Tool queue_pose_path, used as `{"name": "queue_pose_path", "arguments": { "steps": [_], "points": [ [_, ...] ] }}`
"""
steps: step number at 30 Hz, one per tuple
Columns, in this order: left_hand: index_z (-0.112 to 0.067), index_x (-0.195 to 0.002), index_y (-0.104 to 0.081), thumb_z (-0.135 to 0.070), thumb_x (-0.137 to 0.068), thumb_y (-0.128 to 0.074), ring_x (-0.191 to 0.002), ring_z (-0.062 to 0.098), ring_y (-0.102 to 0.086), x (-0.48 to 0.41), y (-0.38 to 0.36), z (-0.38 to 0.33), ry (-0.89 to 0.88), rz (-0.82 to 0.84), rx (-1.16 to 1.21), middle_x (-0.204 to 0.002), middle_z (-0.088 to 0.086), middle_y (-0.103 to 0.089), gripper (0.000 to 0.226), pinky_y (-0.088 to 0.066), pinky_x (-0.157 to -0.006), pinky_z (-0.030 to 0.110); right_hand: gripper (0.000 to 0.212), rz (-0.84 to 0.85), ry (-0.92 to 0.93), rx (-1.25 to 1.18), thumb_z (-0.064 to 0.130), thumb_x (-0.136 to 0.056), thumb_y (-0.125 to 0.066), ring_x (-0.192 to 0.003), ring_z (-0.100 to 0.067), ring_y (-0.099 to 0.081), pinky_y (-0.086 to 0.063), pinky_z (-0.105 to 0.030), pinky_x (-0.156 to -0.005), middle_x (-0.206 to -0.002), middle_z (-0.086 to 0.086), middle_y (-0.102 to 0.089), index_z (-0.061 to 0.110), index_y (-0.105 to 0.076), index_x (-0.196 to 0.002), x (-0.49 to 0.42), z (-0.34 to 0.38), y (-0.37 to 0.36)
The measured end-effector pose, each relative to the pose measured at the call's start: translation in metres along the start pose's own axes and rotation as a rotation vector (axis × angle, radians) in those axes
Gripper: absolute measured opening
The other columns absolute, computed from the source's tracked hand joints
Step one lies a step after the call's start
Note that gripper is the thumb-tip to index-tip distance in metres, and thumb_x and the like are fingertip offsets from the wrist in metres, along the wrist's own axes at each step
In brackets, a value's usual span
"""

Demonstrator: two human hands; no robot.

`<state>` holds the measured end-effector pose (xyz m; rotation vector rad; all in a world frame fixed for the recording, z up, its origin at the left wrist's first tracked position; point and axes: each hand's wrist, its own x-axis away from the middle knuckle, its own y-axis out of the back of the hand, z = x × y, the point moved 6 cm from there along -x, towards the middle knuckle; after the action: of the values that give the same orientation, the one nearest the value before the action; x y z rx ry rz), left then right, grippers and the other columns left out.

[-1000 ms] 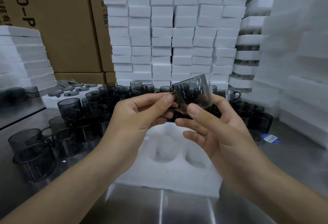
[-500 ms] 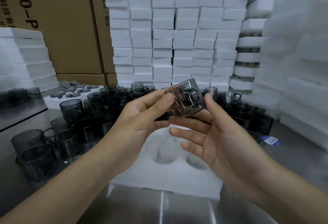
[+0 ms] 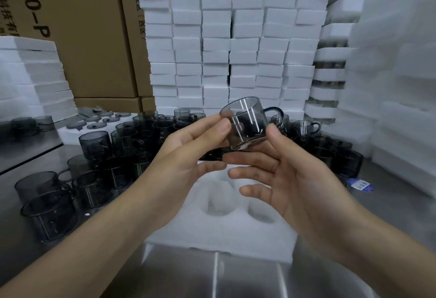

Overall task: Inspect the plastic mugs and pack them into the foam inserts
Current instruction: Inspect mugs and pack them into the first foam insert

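A smoky grey transparent mug is held up in front of me, roughly upright and slightly tilted, its handle pointing right. My left hand pinches its rim side with thumb and fingertips. My right hand supports its base and right wall with the thumb, the other fingers spread below. Under the hands lies a white foam insert with round hollows, none holding a mug as far as I can see.
Many more grey mugs crowd the steel table at the left and behind my hands. Stacked foam blocks form a wall at the back and right. Cardboard cartons stand at the back left. A blue label lies at the right.
The mug has been turned in my fingers, from showing its base toward me to standing roughly upright with the handle at the right. Both hands stayed at the same height.
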<state>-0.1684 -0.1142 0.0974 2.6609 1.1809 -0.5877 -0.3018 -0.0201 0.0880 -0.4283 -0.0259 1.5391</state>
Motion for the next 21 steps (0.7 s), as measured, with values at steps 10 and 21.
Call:
{"name": "queue_pose_path", "arguments": {
  "steps": [10,21],
  "points": [
    [-0.033,-0.13,-0.076,-0.036,-0.078,-0.086,-0.111,0.007,-0.075,0.002,0.01,-0.001,-0.083,-0.196,-0.088,-0.122,-0.01,-0.079,0.052,-0.057,-0.078,0.02,0.046,-0.401,0.322,0.491,0.054,-0.082,-0.082,-0.101,-0.008,-0.073,-0.061,-0.029,-0.079,-0.109,0.011,-0.075,0.038,-0.07,-0.123,0.0,0.023,0.038],
    [-0.039,-0.128,-0.075,-0.045,-0.071,-0.096,-0.118,0.012,-0.072,0.004,0.001,0.0,-0.157,-0.11,-0.308,-0.124,-0.009,-0.078,0.061,-0.06,-0.097,0.035,0.06,-0.265,0.323,0.881,0.075,-0.073,-0.075,-0.115,-0.002,-0.068,-0.058,-0.034,-0.095,-0.128,0.027,-0.068,0.054,-0.067,-0.129,-0.001,0.023,0.036]
  ]
}}
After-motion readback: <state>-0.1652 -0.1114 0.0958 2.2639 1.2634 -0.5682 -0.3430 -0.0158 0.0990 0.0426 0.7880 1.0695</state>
